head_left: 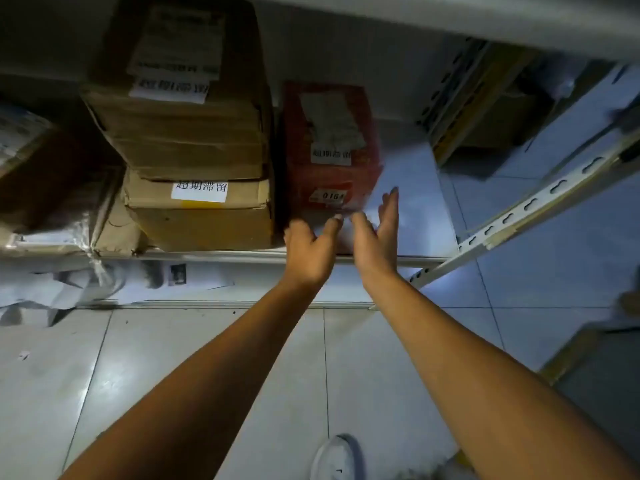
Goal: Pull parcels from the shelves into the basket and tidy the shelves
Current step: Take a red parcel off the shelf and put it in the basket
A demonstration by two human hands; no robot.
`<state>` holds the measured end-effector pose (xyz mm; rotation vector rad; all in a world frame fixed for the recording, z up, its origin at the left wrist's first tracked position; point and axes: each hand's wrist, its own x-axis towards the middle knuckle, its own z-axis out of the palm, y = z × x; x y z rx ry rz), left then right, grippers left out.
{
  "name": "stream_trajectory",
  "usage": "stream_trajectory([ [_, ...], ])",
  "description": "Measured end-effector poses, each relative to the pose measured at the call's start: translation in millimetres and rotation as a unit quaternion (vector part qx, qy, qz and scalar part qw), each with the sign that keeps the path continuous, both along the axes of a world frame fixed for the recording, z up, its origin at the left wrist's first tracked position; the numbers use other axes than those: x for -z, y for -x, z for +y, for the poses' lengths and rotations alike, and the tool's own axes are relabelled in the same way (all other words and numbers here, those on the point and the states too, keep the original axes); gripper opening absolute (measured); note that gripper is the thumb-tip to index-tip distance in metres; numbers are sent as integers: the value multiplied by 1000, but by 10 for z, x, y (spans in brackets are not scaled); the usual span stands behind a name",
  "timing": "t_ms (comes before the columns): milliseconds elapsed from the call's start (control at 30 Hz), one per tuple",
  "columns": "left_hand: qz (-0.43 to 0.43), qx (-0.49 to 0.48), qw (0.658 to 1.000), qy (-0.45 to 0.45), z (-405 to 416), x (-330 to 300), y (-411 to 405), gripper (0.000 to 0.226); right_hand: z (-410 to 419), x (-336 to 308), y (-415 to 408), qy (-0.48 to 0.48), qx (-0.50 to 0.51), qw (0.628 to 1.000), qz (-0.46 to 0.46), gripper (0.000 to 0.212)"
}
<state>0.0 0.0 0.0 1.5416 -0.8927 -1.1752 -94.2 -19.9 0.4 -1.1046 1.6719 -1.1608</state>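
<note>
Both of a person's bare hands reach toward a red parcel (329, 147) on a metal shelf (242, 256) in a dim storeroom, with the parcel at about twelve o'clock from the hands. The left hand (308, 251) is at the parcel's near bottom edge, fingers curled forward and thumb spread; whether the fingertips actually grip the edge cannot be told through the blur. The right hand (375, 237) is held upright with fingers straight and palm turned inward, just beside the parcel's right front corner at about one o'clock from the left hand, and it holds nothing. The red parcel bears a torn shipping label and a small sticker reading 0164, and stands hard against a stack of two brown cartons (194, 143) at its nine o'clock, each tagged with a white printed slip. Further toward nine o'clock lie another carton (31, 161) and crumpled grey mailer bags (59, 285) that spill below the shelf lip. No basket appears in view, so how many parcels have gone into it cannot be judged. By the look of the shelf, the work seems far from done: the red parcel is not yet lifted clear, the cartons remain in place, and the loose bags at the left appear to need tidying. A white shoe (334, 457) shows at six o'clock on the tiled floor (173, 375).
</note>
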Motion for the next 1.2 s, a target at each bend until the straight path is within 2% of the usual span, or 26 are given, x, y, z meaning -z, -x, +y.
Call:
stream_trajectory([
  [67,45,-23,999,7,-68,2,49,59,-133,-29,23,-10,-48,998,-46,80],
  [133,54,-59,997,-4,-123,12,85,71,-281,-31,63,-15,-68,995,-66,81],
  [233,40,-85,995,-10,-173,26,138,72,-295,-32,67,0,-74,997,-27,70],
  [367,0,-92,996,-12,-12,-17,213,61,-108,-84,-16,25,-15,999,-42,59],
  [467,-4,-104,994,34,228,-1,198,72,158,-13,28,57,1,996,-61,30],
  [533,4,-122,992,24,391,-5,182,74,341,34,75,61,0,996,-69,45],
  [600,4,-134,991,22,597,-29,193,64,529,62,137,57,23,995,-83,58],
  [700,26,-138,990,6,804,-154,59,79,762,-28,279,-22,53,991,-121,66],
  [767,3,-112,994,-5,768,-220,-158,83,798,-108,374,-77,52,985,-146,73],
  [867,23,-54,998,-22,592,-297,-390,56,689,-209,441,-142,31,974,-174,88],
  [933,58,-37,997,-41,461,-319,-466,44,620,-229,437,-153,20,970,-190,83],
  [1033,73,-4,995,-64,412,-315,-515,42,586,-165,452,-140,1,959,-247,64],
  [1133,65,54,993,-83,505,-290,-561,33,631,-86,491,-138,-48,940,-309,74],
  [1200,74,106,986,-101,563,-286,-640,46,718,-65,504,-144,-77,931,-327,76],
])
